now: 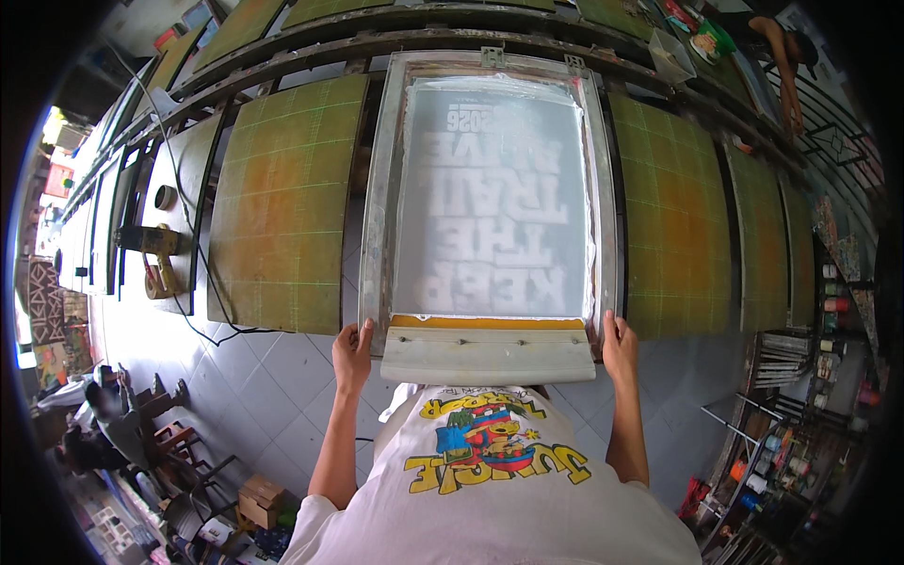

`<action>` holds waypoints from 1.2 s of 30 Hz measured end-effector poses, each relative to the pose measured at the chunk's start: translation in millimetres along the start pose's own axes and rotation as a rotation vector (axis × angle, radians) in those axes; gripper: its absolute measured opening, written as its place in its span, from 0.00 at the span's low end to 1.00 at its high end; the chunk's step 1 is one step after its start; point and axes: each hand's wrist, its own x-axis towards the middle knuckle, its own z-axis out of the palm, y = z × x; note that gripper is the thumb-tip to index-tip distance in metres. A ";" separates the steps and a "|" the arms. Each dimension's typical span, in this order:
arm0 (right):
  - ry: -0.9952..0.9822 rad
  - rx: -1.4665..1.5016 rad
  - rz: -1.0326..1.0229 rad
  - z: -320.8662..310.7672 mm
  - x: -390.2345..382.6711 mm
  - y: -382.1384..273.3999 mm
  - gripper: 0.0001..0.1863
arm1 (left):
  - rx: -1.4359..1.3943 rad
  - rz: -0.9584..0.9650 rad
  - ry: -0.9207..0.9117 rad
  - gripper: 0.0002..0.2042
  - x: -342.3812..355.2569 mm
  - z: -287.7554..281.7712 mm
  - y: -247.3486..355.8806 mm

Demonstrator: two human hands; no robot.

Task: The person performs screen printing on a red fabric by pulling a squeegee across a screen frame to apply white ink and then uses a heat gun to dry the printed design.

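Bench: flat olive boards in a row, dark metal rails along the far side. Printing frame sits over the middle spot, orange strip visible under its near edge; contact hidden. Far left, a grey board carries a heat gun, a round tin and a draped cable. Floor: grey tile, cardboard box lower left.

Lettering on the screen is blurred. Some fingertips of the left hand and right hand are hidden. The lower edge cuts the shirt. The containers are too small to identify.
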 end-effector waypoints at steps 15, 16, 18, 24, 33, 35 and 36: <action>0.141 0.357 -0.004 4.6 37.4 -17.0 0.48 | -0.079 0.139 0.060 0.29 45.3 7.9 46.4; 0.155 0.307 -0.014 5.0 36.1 -21.3 0.48 | -0.053 0.126 0.067 0.29 46.4 9.3 45.1; 0.165 0.300 0.011 0.7 27.3 -27.3 0.44 | -0.019 0.129 0.083 0.29 45.8 10.4 41.8; 0.374 0.472 -0.126 28.3 2.1 1.3 0.47 | -0.096 0.158 0.105 0.24 13.8 1.1 34.9; 0.463 0.485 0.006 -20.5 -48.7 83.6 0.40 | -0.202 0.230 -0.005 0.19 -55.8 8.0 88.6; 0.557 0.522 -0.012 -36.5 -56.8 104.3 0.38 | -0.213 0.240 -0.044 0.19 -72.0 20.3 110.2; 0.554 0.561 -0.004 -47.6 -64.0 110.3 0.37 | -0.226 0.265 -0.063 0.19 -80.5 28.8 113.8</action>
